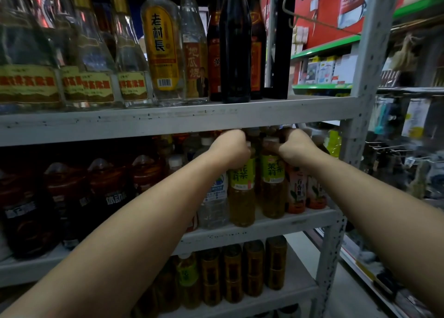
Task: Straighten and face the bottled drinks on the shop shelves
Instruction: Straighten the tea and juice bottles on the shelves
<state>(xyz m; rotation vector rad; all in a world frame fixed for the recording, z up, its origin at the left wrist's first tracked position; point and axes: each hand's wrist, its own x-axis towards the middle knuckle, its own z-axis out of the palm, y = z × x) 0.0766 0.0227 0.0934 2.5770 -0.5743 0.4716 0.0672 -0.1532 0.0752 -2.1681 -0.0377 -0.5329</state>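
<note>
Both hands are up under the lip of the upper shelf board (pixel 168 123), with little room between knuckles and metal. The left hand (pixel 229 149) curls round the neck of the left green-label tea bottle (pixel 241 192); the right hand (pixel 294 147) curls round the capped top of the right green-label tea bottle (pixel 272 185). The two plastic bottles, filled with amber liquid, stand upright just beside each other near the front edge of the middle shelf (pixel 288 221). The left one is nearest the lip.

A clear water bottle (pixel 215 197) crowds the left one. Peach-label bottles (pixel 296 192) stand against the right one, close to the perforated steel post (pixel 360 77). Further left, squat dark jugs (pixel 108 185) with domed clear caps fill the shelf.

Above stand tall glass bottles: a clear one with a yellow label (pixel 163 48) and a smooth dark one (pixel 235 41) at the board's edge. Below, gold-banded amber bottles (pixel 254 269) sit in a tight row. The grey paint on the shelves is chipped and speckled.
</note>
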